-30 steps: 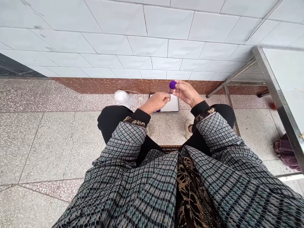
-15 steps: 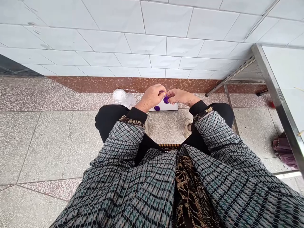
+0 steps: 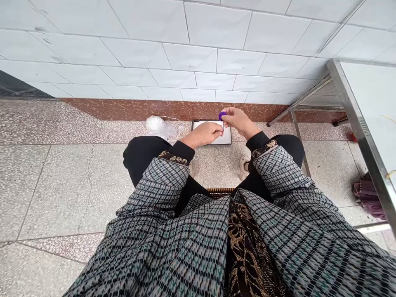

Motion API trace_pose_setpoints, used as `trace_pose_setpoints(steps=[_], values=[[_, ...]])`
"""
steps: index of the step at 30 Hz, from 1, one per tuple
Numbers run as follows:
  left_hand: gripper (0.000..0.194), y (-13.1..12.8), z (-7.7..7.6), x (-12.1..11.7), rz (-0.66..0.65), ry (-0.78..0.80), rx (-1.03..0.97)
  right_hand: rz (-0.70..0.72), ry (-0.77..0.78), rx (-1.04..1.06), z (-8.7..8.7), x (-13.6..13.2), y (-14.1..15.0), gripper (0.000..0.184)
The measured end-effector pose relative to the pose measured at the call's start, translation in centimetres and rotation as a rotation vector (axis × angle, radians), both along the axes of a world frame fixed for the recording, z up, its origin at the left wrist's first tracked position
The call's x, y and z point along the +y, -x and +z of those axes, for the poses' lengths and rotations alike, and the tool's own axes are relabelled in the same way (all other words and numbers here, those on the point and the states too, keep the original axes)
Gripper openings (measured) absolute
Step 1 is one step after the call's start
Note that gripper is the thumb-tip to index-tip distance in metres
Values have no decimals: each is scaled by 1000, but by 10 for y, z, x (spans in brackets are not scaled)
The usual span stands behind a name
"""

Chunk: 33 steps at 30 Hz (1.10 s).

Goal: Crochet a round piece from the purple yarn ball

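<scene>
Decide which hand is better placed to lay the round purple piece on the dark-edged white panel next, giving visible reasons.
Probably the right hand: its fingers hold the purple piece near the white panel. The left hand pinches lower, at the strand hanging from it.

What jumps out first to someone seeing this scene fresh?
Probably the small, round, bright purple bundle pinched in the right hand, with the left hand close beside it, both over a white, dark-edged flat tray. Next, the fluffy white ball of yarn on the speckled floor to the left, near the white-tiled wall.
</scene>
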<state>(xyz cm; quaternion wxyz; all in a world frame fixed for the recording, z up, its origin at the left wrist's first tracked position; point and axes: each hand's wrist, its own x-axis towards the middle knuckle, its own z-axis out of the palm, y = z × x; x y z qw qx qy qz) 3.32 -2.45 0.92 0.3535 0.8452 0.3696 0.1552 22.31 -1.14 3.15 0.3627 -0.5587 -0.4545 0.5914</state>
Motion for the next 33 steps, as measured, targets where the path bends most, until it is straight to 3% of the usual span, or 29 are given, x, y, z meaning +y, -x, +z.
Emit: trace_pose_setpoints(steps=[3,6,12,15,18,21,24,28,30,33], values=[[21,4,0,5,96,-120,-12,102,-21,-220,-7,1,3,36],[22,9,-2,11,240,-181,2,239,26,-272,-6,-2,5,40],[19,13,-9,18,396,-161,-10,302,61,-102,5,-8,5,35],[19,10,-7,17,441,-87,-18,240,40,48,8,-8,3,27],[22,3,-3,12,403,-4,5,90,0,159,7,-4,1,20],[22,-3,-1,5,180,84,34,-17,-38,133,2,1,0,22],[21,-3,1,2,-2,98,15,-9,-48,-62,-2,4,0,29],[21,7,2,9,162,-80,-66,235,61,-286,3,-2,0,34],[22,12,2,13,246,-140,-58,356,109,-259,10,-7,0,32],[22,15,0,18,322,-138,-2,387,129,-108,18,-12,0,28]])
